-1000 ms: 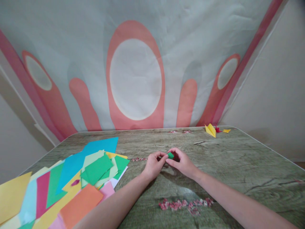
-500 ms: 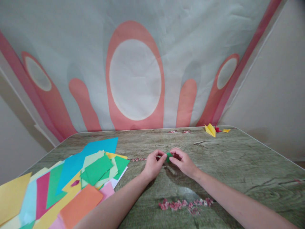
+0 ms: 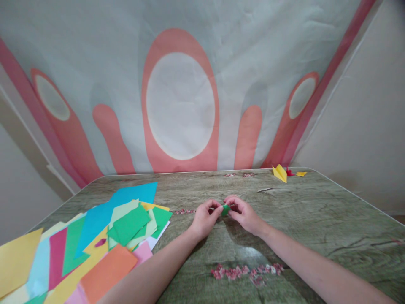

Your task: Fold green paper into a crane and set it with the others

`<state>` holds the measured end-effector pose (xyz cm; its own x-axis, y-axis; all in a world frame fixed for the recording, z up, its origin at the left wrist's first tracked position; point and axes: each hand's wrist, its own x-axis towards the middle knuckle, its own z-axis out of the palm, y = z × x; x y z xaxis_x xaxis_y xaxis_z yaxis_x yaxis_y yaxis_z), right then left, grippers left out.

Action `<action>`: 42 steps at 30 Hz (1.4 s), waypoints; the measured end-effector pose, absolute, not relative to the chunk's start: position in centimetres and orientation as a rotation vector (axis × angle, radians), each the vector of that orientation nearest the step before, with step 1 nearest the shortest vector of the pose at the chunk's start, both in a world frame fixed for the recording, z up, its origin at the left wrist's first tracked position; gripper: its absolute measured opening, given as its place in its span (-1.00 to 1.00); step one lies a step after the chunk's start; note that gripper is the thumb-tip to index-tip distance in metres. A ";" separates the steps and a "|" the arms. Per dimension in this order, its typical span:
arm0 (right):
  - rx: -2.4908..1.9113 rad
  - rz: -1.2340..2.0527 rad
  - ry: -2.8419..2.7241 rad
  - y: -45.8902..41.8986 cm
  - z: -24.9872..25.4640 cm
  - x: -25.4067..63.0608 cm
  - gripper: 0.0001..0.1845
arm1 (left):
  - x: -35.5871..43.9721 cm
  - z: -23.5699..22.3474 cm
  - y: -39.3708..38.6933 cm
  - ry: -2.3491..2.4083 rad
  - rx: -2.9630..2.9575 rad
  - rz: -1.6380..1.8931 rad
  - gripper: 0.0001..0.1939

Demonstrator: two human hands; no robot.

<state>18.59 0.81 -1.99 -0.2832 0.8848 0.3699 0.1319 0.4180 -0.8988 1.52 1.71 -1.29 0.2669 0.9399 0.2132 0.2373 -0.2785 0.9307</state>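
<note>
- green small paper piece [image 3: 225, 210] sits between left hand [image 3: 204, 218] and right hand [image 3: 245, 217], neither nearer; long axis unclear from here
- each grip nearly closed, pinching one side

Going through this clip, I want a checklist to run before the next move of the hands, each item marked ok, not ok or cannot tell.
1. Left hand pinching the small green paper: ok.
2. Right hand on the same paper, at its right side: ok.
3. Folds of that paper readable: not ok, it is small and partly covered by fingers.
4. Left forearm off the paper pile: cannot tell, it overlaps the pile in view.
5. Yellow folded paper apart from both hands: ok, near the far edge.
</note>
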 end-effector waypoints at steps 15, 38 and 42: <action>-0.898 0.977 -1.740 0.8 -1.7 18.7 -0.79 | 1.3 -1.6 1.8 1.040 1.655 1.059 -0.76; -0.943 1.004 -1.684 0.7 -1.9 18.6 -0.87 | 1.3 -1.6 1.9 1.011 1.669 1.086 -0.75; -0.941 1.030 -1.647 0.7 -1.9 18.7 -0.84 | 1.4 -1.5 1.9 0.980 1.645 1.089 -0.76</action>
<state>18.65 0.70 -1.90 -0.2590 0.9142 0.3116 0.1197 0.3505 -0.9289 1.36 1.95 -1.51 0.2966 0.9274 0.2281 0.1298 -0.2758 0.9524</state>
